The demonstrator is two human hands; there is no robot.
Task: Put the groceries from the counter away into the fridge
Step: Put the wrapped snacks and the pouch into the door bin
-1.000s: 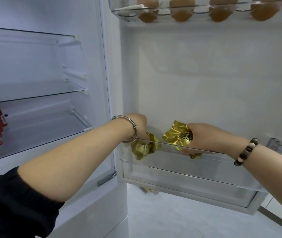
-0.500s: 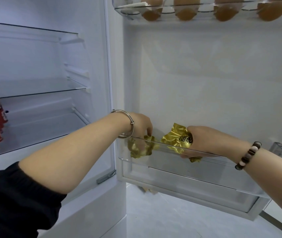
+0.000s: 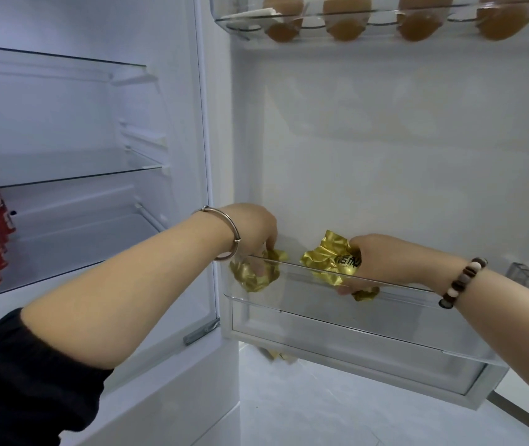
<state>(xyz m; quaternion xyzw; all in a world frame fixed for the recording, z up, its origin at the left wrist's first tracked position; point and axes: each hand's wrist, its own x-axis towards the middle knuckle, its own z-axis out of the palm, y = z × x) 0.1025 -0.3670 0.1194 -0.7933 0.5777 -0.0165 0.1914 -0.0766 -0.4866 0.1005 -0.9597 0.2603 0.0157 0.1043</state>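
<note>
hands [image 3: 253, 235] [image 3: 385, 262] tight around gold packets [image 3: 256, 278] [image 3: 322, 262] inside door bin [image 3: 401, 299]

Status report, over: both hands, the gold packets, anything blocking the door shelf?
Left hand on one gold packet inside door shelf, grip unclear. Right hand grips second packet at shelf rim. Nothing blocking seen.

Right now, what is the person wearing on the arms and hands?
There are no gloves on either hand. The left hand has a thin silver bangle at its wrist, and a black sleeve ends near that elbow. The right hand has a bead bracelet at its wrist, with dark brown and pale beads. No right sleeve shows.
</note>
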